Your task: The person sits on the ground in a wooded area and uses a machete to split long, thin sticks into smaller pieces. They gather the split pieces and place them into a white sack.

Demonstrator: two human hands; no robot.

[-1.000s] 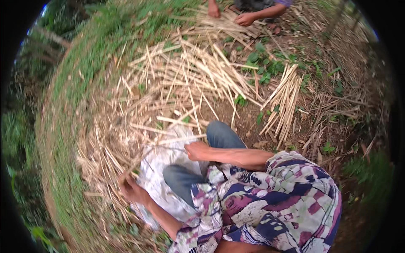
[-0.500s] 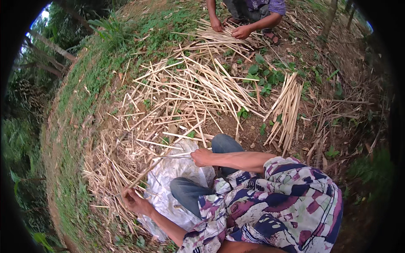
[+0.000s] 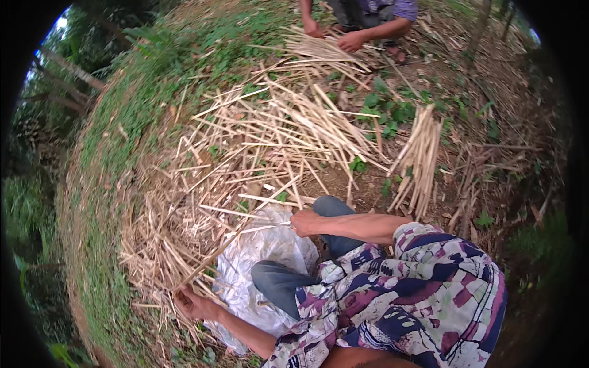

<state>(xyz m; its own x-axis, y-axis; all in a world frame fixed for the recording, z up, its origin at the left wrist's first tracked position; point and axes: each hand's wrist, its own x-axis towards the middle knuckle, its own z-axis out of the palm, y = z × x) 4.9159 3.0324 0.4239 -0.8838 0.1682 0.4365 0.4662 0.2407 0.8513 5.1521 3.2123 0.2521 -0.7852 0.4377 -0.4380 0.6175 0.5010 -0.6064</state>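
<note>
My left hand (image 3: 195, 305) is closed on the lower end of a long thin stick (image 3: 211, 257), which slants up and to the right over the white plastic sheet (image 3: 268, 248). Above my knee, my right hand (image 3: 305, 222) is closed around a knife (image 3: 283, 224). Its thin blade points left toward the stick; the far part of it is blurred, and the handle is hidden in my fist. Whether the blade touches the stick I cannot tell.
A heap of pale split sticks (image 3: 288, 126) spreads ahead of me, and a neater bundle (image 3: 420, 159) lies to its right. Shavings and scraps (image 3: 159, 245) pile up at the left. At the far side another person's hands (image 3: 351, 42) rest on more sticks.
My right hand has shifted slightly right with the knife, drawing away from my left hand. My left hand stays nearly in place on the stick. The other person's hands have barely moved.
</note>
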